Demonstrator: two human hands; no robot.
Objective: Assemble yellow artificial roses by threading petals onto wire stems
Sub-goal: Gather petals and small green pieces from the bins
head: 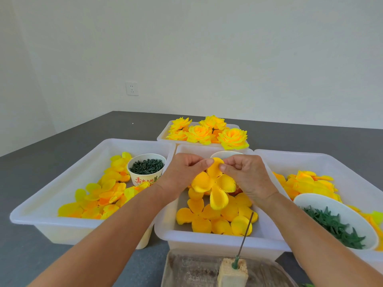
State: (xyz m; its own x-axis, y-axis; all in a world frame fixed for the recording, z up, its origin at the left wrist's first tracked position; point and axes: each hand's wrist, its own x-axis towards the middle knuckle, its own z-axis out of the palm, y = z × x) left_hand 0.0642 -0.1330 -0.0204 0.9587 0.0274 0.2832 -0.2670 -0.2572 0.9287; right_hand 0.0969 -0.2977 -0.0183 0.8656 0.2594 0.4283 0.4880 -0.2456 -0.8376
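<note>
1. Head view: three white bins on a grey table (83,133). Left bin (62,195) holds loose yellow-orange petals and a paper cup (146,168) of dark green plugs. Right bin (342,162) holds more petals plus a white bowl (323,204) of green leaf pieces. A far tray (165,131) holds finished roses (209,130).
2. Nearest the person, a wire stem (245,235) stands tilted in a foam block (230,274) on a clear tray (186,270), in front of the middle bin (207,243).
3. Petal piece (215,183): yellow, several rounded lobes joined at the centre, held above the middle bin over a pile of similar pieces (215,218).
4. Left hand (184,172) pinches the top lobe from the left, fingers curled. Right hand (246,175) pinches the same lobe from the right.
5. Hands block a white cup at the back of the middle bin; contents can't be seen. Right bin and bowl are cut off by the frame edge.
</note>
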